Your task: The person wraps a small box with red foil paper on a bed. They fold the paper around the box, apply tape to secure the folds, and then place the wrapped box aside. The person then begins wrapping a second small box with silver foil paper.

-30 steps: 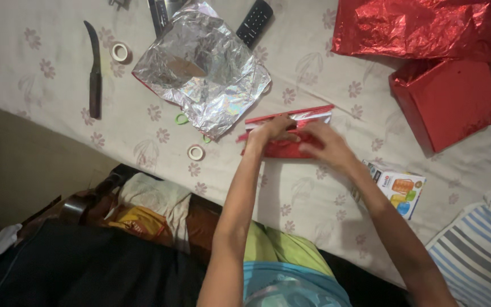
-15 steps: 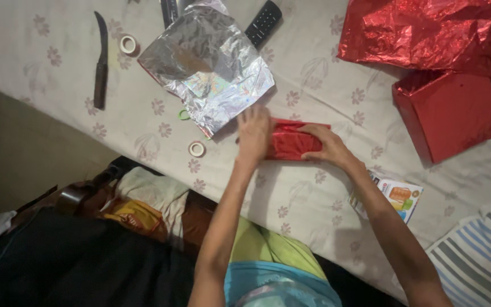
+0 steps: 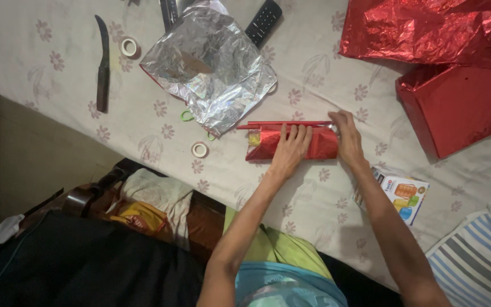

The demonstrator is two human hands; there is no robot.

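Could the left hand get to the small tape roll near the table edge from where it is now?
Probably yes. The left hand lies flat on the red parcel, and the tape roll sits further left with only bare cloth between. It would have to let go of the parcel first.

Head view, steeply downward (near hands)

A small white carton [image 3: 400, 197] with orange, green and blue pictures lies right. A red foil-wrapped box [image 3: 453, 108] sits beyond it
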